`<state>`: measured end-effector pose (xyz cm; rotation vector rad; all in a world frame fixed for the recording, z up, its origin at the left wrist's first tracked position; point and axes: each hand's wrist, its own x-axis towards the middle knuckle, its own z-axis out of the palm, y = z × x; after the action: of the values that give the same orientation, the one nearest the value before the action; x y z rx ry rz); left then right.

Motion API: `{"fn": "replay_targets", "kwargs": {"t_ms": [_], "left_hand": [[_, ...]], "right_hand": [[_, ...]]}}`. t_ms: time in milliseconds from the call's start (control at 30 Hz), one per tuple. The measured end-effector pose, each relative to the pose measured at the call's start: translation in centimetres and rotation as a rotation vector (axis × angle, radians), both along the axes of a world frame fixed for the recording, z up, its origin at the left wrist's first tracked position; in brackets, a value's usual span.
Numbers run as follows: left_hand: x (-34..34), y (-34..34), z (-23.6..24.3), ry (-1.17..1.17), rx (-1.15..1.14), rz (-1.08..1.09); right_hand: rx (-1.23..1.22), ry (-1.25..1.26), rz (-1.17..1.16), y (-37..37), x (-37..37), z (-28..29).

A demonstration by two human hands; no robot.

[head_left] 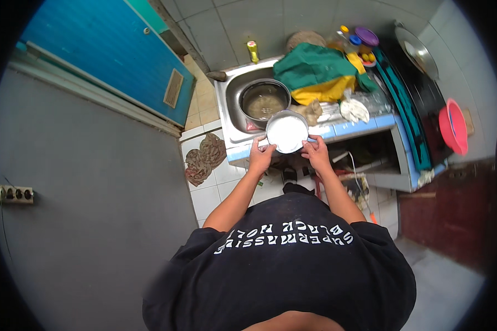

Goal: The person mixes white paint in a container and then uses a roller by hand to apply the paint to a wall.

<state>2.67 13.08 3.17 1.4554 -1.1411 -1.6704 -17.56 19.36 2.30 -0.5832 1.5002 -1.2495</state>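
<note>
Between my two hands is a small round grey metal bowl (269, 135), held at the sink's front edge. It has bright white contents (287, 132); whether they are grains or liquid I cannot tell. My left hand (261, 155) grips its left rim, and my right hand (316, 152) has the right rim, fingers closed on both sides. Just beyond, a larger dark pot (241, 102) stands in the steel sink (225, 96). Cloudy water (266, 101) covers something pale at its bottom. The bowl's far rim overlaps the pot's near edge in view.
Right of the sink lie a green and yellow cloth (315, 69) and a crumpled white cloth (354, 109). A yellow bottle (252, 51) stands behind the sink. A pink basin (453, 127) is at far right. Brown crumpled cloth (205, 159) lies on the floor at left.
</note>
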Motion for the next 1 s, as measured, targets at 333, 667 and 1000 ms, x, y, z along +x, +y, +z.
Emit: {"fn": "replay_targets", "kwargs": {"t_ms": [333,667,1000], "left_hand": [[1.8,14.2,-3.9,-0.05,0.033,-0.204],[-2.7,21.7,-5.9,-0.039,0.069,-0.45],[-10.7,28.3,-13.0,-0.119,0.218,-0.413]], "right_hand": [[0.103,-0.058,-0.307,18.8,4.9,-3.1],[0.153,-0.093,-0.486,30.3,2.6,-3.8],[0.333,-0.051,-0.534,41.6,-5.6,-5.2]]}}
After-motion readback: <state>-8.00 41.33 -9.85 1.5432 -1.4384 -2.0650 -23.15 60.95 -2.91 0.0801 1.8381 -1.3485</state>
